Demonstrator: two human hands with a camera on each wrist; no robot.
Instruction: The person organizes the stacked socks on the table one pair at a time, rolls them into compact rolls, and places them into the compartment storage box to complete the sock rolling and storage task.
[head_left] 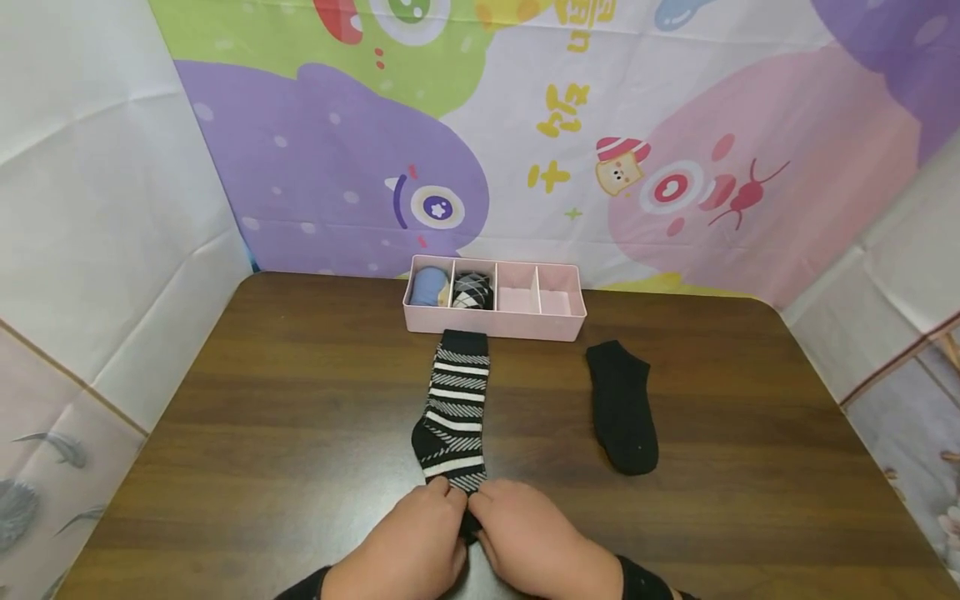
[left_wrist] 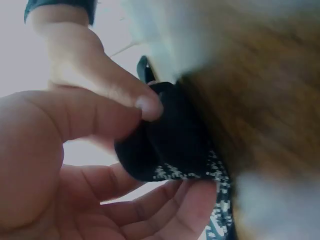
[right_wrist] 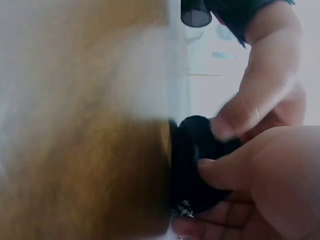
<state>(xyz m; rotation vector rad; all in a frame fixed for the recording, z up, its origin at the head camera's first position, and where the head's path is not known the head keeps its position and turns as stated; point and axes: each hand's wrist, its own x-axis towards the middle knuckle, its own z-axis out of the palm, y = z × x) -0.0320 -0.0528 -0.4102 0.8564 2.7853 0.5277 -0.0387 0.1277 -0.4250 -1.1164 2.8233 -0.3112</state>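
The striped sock (head_left: 452, 408), black with white bands, lies lengthwise on the brown table (head_left: 262, 417), its cuff just short of the pink organiser and its toe end toward the near edge, about midway between the left and right edges; that toe end is gathered into a small dark roll, and both hands meet on it; the left hand (head_left: 408, 546) has its thumb pressed on top of the roll and its fingers (left_wrist: 165, 215) curled beneath, so it is grasping the sock; the right hand (head_left: 528, 542) pinches the same roll between thumb and fingers from the other side, touching the left hand; the wrist views are blurred, yet both show the black fabric clamped between fingertips; to the right of the striped sock, well apart from it, a plain black sock (head_left: 622, 408) lies flat with its toe toward the near edge; along the far edge sits the pink organiser (head_left: 495, 323), divided into four compartments; its leftmost compartment holds a blue bundle (head_left: 427, 286), the next one a black-and-white diamond-patterned bundle (head_left: 472, 290); behind the table hangs a cartoon-printed cloth backdrop (head_left: 337, 167).
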